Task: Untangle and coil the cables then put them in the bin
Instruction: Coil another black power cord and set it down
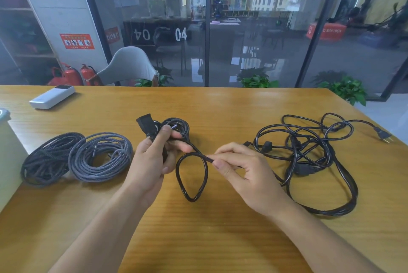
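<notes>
A: Hands?
B: Left hand (152,153), centre frame, grips a black power cable (192,175) near its connector (146,126); right hand (240,169) pinches the same cable, a teardrop loop hanging between them.

A: Other cables?
B: Tangled black heap (309,155) on the desk (220,105), right of frame. Two braided coils (touching), dark (47,160) and grey (100,157), left. Bin: pale edge (8,151) at far left, identity uncertain.

A single head-worn, wide-angle view looks forward and down, close over the wooden worktop (220,239); beyond the fingers (223,168), a glass wall (254,30) fills the background.
</notes>
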{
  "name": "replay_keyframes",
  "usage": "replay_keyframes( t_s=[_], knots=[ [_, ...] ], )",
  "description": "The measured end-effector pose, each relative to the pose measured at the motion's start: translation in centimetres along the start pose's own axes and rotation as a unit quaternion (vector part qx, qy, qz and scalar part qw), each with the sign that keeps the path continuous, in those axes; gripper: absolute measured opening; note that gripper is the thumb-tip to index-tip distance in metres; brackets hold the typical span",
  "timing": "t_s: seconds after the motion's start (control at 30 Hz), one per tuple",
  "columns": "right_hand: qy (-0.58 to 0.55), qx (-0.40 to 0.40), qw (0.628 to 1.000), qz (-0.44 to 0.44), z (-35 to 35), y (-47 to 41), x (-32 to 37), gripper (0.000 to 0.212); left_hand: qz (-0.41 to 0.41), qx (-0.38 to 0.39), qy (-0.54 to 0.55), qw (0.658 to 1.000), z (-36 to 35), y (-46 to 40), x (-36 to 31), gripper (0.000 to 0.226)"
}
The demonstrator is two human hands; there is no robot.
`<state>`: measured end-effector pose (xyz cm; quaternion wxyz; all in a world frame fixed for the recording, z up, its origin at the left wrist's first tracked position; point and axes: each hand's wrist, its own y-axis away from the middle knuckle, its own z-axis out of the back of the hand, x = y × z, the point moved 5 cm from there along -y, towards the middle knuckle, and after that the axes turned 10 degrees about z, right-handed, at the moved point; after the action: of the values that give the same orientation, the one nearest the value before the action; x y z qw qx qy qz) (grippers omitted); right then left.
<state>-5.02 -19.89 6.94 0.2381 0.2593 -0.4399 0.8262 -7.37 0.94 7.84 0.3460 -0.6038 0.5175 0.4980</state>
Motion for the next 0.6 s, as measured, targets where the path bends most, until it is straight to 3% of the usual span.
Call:
replay_keyframes(
  t_s=[0.1,0.27,0.4,0.47,0.6],
  knots=[
    [-0.002,0.008,1.0,0.016,0.2,0.0,0.4,0.017,-0.006,-0.01,0.016,1.0,0.1,0.0,-0.1,0.035],
    [-0.027,0.175,0.984,-0.013,-0.2,0.2,0.9,0.011,-0.008,-0.045,-0.007,0.999,1.4,-0.7,0.0,0.033],
    [0.12,0.297,0.946,-0.055,-0.2,0.8,-0.2,0.009,-0.004,-0.03,0.019,0.999,1.9,-0.9,-0.3,0.033],
    [0.226,0.308,0.921,-0.071,-0.1,0.7,-0.7,0.011,0.008,-0.002,0.031,0.999,1.5,-0.7,-0.2,0.034],
    [0.357,0.239,0.895,-0.121,0.9,0.0,-1.3,0.013,0.037,0.062,0.026,0.997,0.4,-0.2,0.1,0.037]
  ],
)
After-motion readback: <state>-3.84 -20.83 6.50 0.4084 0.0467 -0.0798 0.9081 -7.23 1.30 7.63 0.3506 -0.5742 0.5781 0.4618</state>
